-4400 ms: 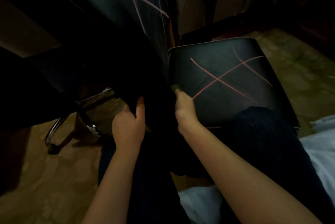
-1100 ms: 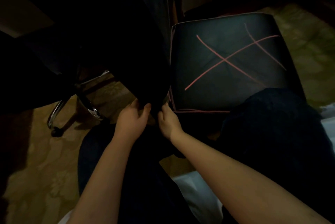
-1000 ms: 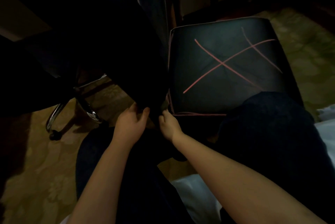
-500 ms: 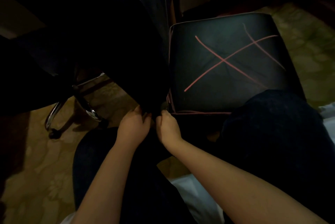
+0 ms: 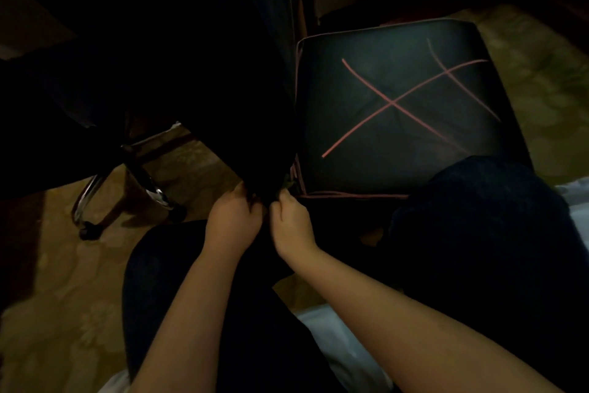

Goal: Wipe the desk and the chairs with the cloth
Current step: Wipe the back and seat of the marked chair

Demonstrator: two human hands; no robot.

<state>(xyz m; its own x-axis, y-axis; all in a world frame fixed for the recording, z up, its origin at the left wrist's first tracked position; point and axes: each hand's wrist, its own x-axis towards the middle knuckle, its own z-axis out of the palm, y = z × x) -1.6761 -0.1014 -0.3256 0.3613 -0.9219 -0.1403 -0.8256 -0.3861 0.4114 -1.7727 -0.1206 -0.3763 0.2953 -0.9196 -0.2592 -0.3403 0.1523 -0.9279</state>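
A black chair seat (image 5: pixel 398 106) with pink crossed stitching sits at centre right. Its black backrest (image 5: pixel 223 80) leans over the left side, dark and hard to read. My left hand (image 5: pixel 234 222) grips the backrest's lower corner, fingers curled onto it. My right hand (image 5: pixel 291 223) is curled beside it at the seat's near left corner, pinching a small greenish cloth (image 5: pixel 288 184) that only peeks out above the fingers. The two hands nearly touch.
A chrome chair base (image 5: pixel 127 182) with castors stands on the patterned floor (image 5: pixel 63 313) at left. My dark-trousered knees (image 5: pixel 478 233) fill the lower middle and right. White fabric (image 5: pixel 334 335) lies between them. Dark furniture rises behind the chair.
Both hands slid down from the seat's left edge to the backrest's lower corner and drew close together. The view shifted slightly.
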